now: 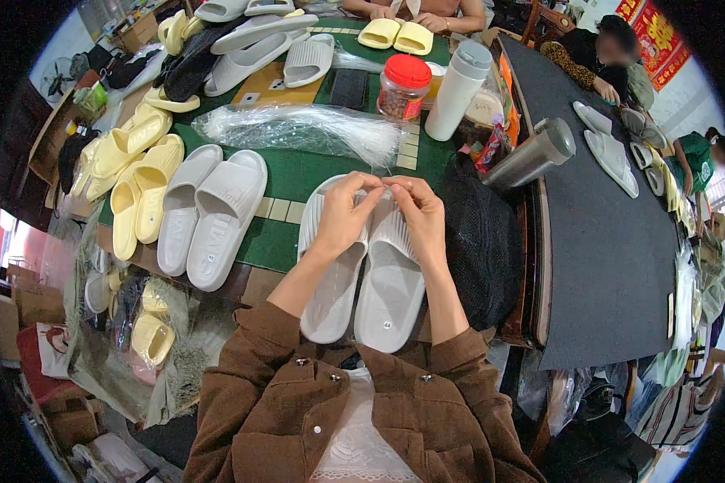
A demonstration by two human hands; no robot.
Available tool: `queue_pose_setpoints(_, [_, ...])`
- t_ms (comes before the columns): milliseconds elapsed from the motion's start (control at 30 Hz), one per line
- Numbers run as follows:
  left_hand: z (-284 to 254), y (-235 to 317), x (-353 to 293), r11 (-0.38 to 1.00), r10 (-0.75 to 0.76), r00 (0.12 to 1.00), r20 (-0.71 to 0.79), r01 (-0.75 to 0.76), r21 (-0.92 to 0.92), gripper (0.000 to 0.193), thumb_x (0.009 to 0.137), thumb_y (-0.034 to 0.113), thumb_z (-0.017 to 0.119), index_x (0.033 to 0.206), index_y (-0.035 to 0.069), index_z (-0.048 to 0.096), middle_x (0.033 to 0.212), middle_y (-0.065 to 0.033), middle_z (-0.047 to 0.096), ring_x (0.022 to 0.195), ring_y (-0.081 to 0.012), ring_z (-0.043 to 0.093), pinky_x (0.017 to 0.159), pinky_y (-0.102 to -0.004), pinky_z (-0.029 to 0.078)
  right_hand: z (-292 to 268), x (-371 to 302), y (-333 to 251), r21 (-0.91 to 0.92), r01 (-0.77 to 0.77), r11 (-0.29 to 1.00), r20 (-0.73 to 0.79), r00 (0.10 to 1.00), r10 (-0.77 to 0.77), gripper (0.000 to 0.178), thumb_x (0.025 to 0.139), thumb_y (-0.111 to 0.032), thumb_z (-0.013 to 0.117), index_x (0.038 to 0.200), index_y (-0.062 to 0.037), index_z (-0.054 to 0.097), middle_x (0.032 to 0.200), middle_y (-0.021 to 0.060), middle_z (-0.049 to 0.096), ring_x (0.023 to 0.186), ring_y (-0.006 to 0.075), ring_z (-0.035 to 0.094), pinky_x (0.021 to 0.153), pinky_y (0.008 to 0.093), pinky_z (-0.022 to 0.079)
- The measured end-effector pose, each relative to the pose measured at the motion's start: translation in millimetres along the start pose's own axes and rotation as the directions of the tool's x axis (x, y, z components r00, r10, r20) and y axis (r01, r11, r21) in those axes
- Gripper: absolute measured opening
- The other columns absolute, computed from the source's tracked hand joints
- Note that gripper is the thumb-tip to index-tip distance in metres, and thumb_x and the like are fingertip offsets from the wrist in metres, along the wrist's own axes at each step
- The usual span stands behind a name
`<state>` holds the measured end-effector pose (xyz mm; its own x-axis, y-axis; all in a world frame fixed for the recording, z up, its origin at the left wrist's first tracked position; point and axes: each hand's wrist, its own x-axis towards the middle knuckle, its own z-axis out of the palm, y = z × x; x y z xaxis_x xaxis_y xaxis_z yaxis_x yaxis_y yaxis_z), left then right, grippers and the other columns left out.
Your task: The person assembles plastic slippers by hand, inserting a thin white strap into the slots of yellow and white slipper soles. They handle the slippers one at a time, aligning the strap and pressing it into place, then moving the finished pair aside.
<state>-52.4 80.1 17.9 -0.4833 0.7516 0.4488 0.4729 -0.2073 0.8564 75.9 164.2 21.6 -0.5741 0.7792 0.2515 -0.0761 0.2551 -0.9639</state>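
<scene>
While the left hand (345, 216) and the right hand (421, 216) are pinching, fingertips close together at the toe ends of the paired grey ribbed slide sandals (385, 294), I cannot tell what, if anything, they are gripping. The sandals are lying side by side, heels seemingly overhanging the green-topped table (286, 174). An uneven tug could be loosening the pinch; heel pressure could be tipping the pair.

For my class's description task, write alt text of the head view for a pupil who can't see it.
The wearer's left hand and right hand have their fingertips close together over the far end of a grey slipper pair. On the green table are yellow slippers, more grey slippers, a clear plastic bundle and a red-lidded jar.
</scene>
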Motion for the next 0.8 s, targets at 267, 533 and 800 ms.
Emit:
queue_pose_setpoints(267, [-1,2,0,0.999,0.005,1.000,-0.003,-0.005,-0.046,0.017,0.085,0.006,0.066,0.101,-0.001,0.064,0.091,-0.0113,0.068,0.086,-0.0219,0.065,0.079,-0.0335,0.049,1,0,-7,0.189,-0.031,0.982,-0.048,0.998,0.041,0.022,0.098,-0.019,0.056,0.104,-0.0041,0.071,0.110,0.0032,0.066,0.094,0.0096,0.059,0.078,0.0245,0.048])
queue_pose_setpoints(533, [1,5,1,0.999,-0.005,1.000,-0.004,0.005,-0.036,0.019,0.085,0.003,0.063,0.104,0.001,0.066,0.088,-0.0106,0.065,0.083,-0.0217,0.063,0.079,-0.0336,0.048,-18,-8,-33,0.412,0.039,0.911,-0.168,0.985,0.034,0.022,0.103,-0.023,0.050,0.108,-0.0066,0.064,0.117,0.0080,0.065,0.107,0.0150,0.061,0.080,0.0277,0.052])
queue_pose_setpoints(800, [-2,8,2,1.000,-0.029,0.999,0.033,0.029,0.001,0.019,0.095,0.008,0.053,0.103,0.000,0.068,0.085,-0.0076,0.062,0.077,-0.0150,0.059,0.073,-0.0273,0.046,-49,-58,-120,0.543,0.185,0.819,-0.209,0.974,-0.082,0.021,0.105,-0.027,0.043,0.098,-0.0080,0.052,0.076,0.0062,0.057,0.073,0.0178,0.061,0.051,0.0246,0.048])
